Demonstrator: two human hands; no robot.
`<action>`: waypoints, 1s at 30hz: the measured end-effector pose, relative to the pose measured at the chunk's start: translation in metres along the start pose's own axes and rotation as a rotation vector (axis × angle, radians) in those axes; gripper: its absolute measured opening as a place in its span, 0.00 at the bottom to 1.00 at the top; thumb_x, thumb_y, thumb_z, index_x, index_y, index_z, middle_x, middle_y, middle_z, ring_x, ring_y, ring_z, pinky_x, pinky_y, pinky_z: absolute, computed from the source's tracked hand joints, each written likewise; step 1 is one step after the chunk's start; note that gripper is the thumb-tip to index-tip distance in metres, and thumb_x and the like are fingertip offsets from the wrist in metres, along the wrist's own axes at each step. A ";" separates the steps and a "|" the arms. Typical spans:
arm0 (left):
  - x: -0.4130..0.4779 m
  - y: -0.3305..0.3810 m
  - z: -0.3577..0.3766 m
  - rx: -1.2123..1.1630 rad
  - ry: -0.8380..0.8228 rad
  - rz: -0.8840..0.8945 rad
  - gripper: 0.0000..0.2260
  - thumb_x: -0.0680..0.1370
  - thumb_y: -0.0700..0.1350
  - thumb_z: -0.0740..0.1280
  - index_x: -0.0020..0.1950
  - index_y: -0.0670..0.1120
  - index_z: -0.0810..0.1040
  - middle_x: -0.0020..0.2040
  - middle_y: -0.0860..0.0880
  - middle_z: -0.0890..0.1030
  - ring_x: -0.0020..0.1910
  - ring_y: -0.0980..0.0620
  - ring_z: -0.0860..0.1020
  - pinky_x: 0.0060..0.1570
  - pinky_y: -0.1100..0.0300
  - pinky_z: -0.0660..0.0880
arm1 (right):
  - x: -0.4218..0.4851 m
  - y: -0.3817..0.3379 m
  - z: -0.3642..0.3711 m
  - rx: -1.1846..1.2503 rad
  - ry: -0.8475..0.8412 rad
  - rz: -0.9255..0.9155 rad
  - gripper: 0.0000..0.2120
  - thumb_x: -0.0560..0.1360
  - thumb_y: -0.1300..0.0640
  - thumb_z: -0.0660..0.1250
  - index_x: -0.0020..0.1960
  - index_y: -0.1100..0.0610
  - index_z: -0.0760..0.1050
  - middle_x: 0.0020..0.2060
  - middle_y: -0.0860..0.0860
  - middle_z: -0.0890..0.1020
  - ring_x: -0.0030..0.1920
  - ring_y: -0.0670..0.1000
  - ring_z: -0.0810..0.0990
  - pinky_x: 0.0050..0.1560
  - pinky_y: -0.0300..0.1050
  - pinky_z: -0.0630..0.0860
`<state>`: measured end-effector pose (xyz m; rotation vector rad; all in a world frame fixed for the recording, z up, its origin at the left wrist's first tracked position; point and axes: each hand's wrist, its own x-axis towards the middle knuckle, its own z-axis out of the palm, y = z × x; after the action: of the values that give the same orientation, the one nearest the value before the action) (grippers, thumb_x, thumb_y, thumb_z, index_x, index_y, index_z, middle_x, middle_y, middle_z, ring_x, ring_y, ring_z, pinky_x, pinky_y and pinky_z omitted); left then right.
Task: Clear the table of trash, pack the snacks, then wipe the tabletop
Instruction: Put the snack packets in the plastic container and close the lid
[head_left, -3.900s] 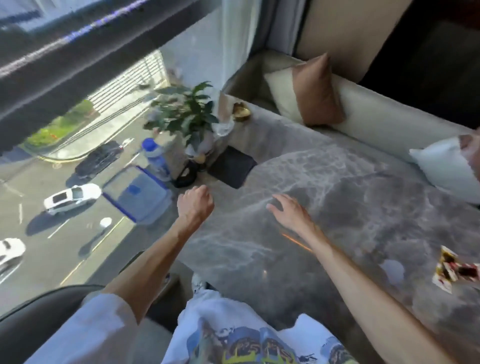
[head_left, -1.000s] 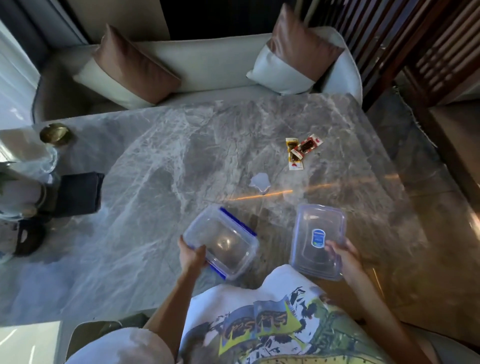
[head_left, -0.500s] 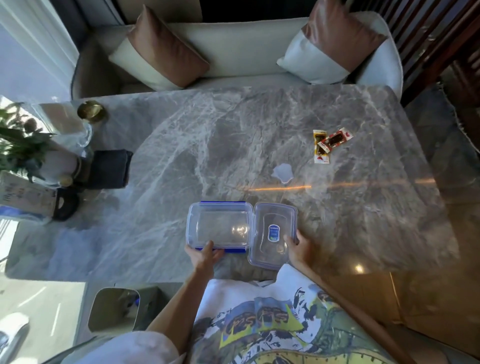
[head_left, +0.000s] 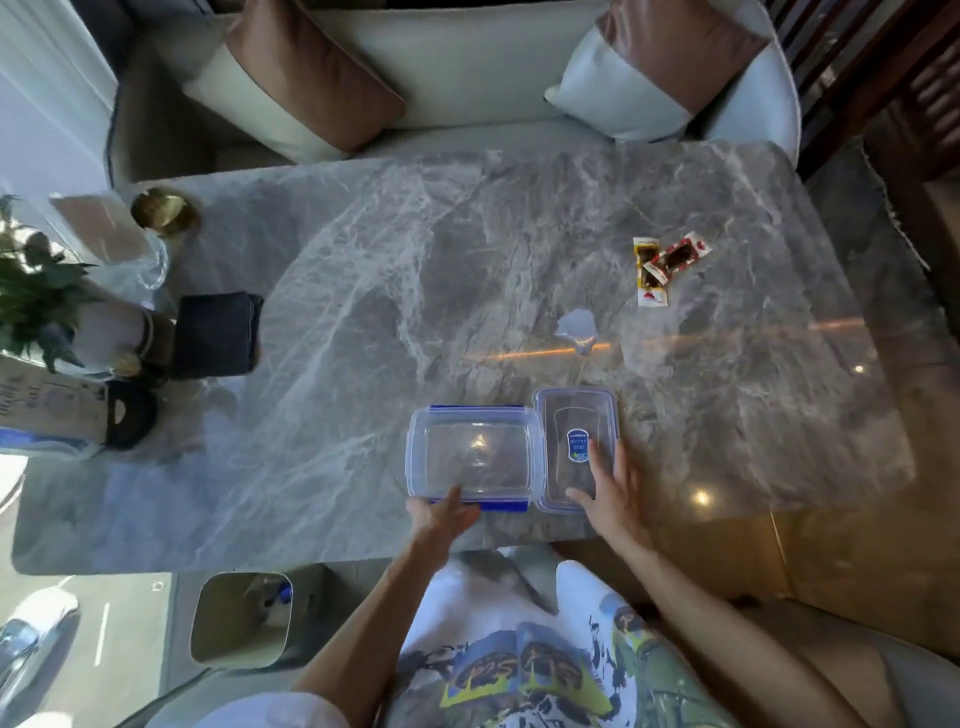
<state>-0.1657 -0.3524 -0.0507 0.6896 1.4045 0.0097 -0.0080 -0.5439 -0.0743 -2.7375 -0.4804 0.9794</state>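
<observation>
Grey veined marble makes up the worktop (head_left: 363, 312). Far to the left of the hands, a green leafy plant (head_left: 31, 296) is cut off by the frame edge, and the pale items crowded round its pot are too blurred to name. Beyond it sits a round brass bowl (head_left: 165, 210). A dark square folded cloth (head_left: 215, 335) lies just to the plant's right. Below the worktop's near edge, left of the left arm, stands a pale open-topped bin (head_left: 241, 618); what is in it is hard to make out.

The left hand (head_left: 441, 517) rests against the near wall of a clear rectangular plastic container with blue clips (head_left: 470, 457), thumb at the rim and fingers loose, not wrapped round it. The marble shows through its base. Touching its right side lies a clear plastic lid with a blue oval label (head_left: 571, 415). The right hand (head_left: 610, 491) lies flat on the lid, fingers straight and spread, hiding its near right corner.

Beyond the right hand sits a small white crumpled scrap (head_left: 576, 327). Farther out and to the right, two red-and-white snack packets (head_left: 662, 265) overlap, their print unreadable.
</observation>
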 end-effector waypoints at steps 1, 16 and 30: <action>-0.002 0.002 0.001 -0.005 0.018 -0.025 0.22 0.79 0.40 0.67 0.67 0.32 0.62 0.53 0.31 0.76 0.35 0.43 0.79 0.29 0.56 0.82 | 0.002 -0.002 -0.002 0.003 -0.009 0.004 0.41 0.75 0.43 0.68 0.80 0.47 0.48 0.80 0.55 0.42 0.79 0.61 0.49 0.76 0.56 0.56; 0.023 0.194 0.233 1.538 0.411 0.653 0.21 0.79 0.56 0.57 0.67 0.45 0.69 0.68 0.39 0.73 0.70 0.38 0.67 0.72 0.40 0.58 | 0.171 0.052 -0.266 0.128 0.428 -0.068 0.25 0.75 0.44 0.67 0.70 0.49 0.72 0.61 0.55 0.82 0.62 0.58 0.79 0.59 0.52 0.75; 0.102 0.190 0.520 1.255 0.181 0.244 0.27 0.79 0.58 0.59 0.72 0.42 0.66 0.71 0.40 0.71 0.71 0.39 0.67 0.69 0.44 0.65 | 0.402 0.083 -0.327 -0.158 0.015 -0.430 0.19 0.74 0.59 0.70 0.64 0.51 0.78 0.63 0.50 0.79 0.66 0.53 0.75 0.66 0.47 0.72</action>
<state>0.3959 -0.3843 -0.0540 1.9200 1.3919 -0.6795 0.5151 -0.4982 -0.0820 -2.5990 -1.1278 0.8363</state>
